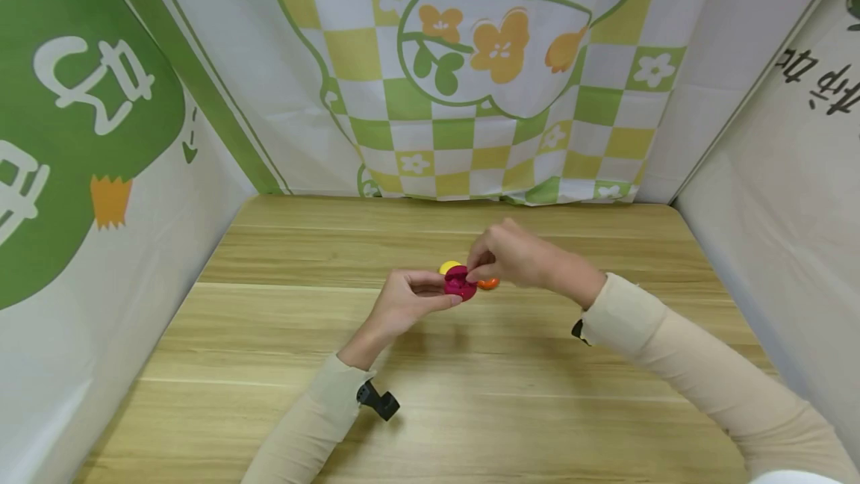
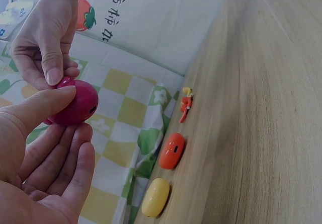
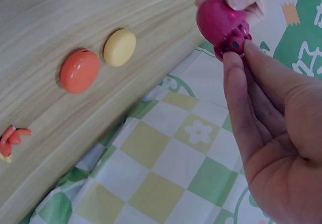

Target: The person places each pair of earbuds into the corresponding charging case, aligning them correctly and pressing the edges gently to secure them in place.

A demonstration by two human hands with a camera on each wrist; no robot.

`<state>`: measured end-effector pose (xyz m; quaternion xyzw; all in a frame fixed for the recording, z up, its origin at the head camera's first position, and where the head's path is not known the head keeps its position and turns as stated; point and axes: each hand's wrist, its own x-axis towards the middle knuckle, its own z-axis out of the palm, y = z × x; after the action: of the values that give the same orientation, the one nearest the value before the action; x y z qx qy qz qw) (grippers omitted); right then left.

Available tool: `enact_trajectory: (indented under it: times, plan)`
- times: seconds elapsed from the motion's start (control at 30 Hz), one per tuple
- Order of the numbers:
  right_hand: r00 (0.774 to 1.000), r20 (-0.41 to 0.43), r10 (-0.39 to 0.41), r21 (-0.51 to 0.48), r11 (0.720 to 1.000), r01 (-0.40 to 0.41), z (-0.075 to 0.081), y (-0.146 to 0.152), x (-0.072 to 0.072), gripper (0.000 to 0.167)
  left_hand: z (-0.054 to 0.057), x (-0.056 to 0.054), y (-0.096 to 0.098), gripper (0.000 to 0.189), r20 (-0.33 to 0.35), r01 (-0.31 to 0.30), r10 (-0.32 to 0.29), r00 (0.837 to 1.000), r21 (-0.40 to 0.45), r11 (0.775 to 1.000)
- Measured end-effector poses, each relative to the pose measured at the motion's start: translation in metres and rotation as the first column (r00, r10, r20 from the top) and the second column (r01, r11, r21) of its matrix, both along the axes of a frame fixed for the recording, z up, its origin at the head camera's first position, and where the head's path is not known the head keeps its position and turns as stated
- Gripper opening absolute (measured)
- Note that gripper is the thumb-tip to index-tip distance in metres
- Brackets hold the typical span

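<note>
My left hand (image 1: 406,301) holds a glossy magenta earbud case (image 1: 460,290) by its sides, thumb on one face and fingers beneath. The lid of the case stands raised in the head view. From above, my right hand (image 1: 513,249) reaches in, its thumb and forefinger pinching a magenta earbud (image 3: 235,44) at the case's opening. Whether the earbud is seated cannot be told. Behind the hands on the table lie an orange case (image 2: 172,151) and a yellow case (image 2: 156,198), both closed. Orange and yellow earbuds (image 2: 186,103) lie in a small pile beside the orange case.
A wood-grain table (image 1: 537,409) spreads beneath the hands. Printed cloth (image 1: 497,148) hangs along its back edge, with white panels at both sides. A black wrist mount (image 1: 379,400) sticks out from the left sleeve.
</note>
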<state>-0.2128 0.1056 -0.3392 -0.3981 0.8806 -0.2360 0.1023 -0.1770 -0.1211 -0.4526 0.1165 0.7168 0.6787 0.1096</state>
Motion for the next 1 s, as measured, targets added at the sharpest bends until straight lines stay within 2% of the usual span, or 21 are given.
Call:
enact_trajectory:
  times: [0.33, 0.57, 0.67, 0.8, 0.87, 1.0]
  plan:
    - [0.986, -0.166, 0.001, -0.134, 0.991, -0.024, -0.016, 0.003, 0.009, 0.006, 0.001, 0.000, -0.002, 0.030, 0.023, -0.010, 0.011, 1.000, -0.006, 1.000]
    - [0.974, -0.225, -0.017, -0.191, 0.981, -0.027, -0.029, 0.006, 0.010, 0.004, 0.000, 0.000, -0.002, 0.031, 0.024, -0.020, 0.020, 1.000, -0.012, 1.000]
    - [0.983, -0.179, -0.035, -0.206, 0.979, -0.002, -0.029, 0.009, 0.009, 0.003, 0.001, 0.000, -0.001, 0.030, 0.024, -0.020, 0.020, 1.000, -0.009, 1.000]
    - [0.995, -0.033, -0.099, -0.224, 0.971, 0.089, -0.020, 0.015, 0.004, 0.004, 0.003, 0.002, -0.001, 0.031, 0.029, -0.020, 0.021, 0.999, -0.015, 1.000]
    - [0.990, 0.048, -0.135, -0.221, 0.965, 0.143, -0.016, 0.018, 0.000, 0.007, 0.003, 0.002, 0.000, 0.031, 0.030, -0.021, 0.021, 0.999, -0.020, 1.000]
    - [0.966, 0.187, -0.179, -0.198, 0.956, 0.216, -0.013, 0.024, -0.009, 0.013, 0.004, 0.003, 0.000, 0.031, 0.025, -0.015, 0.016, 1.000, -0.016, 1.000]
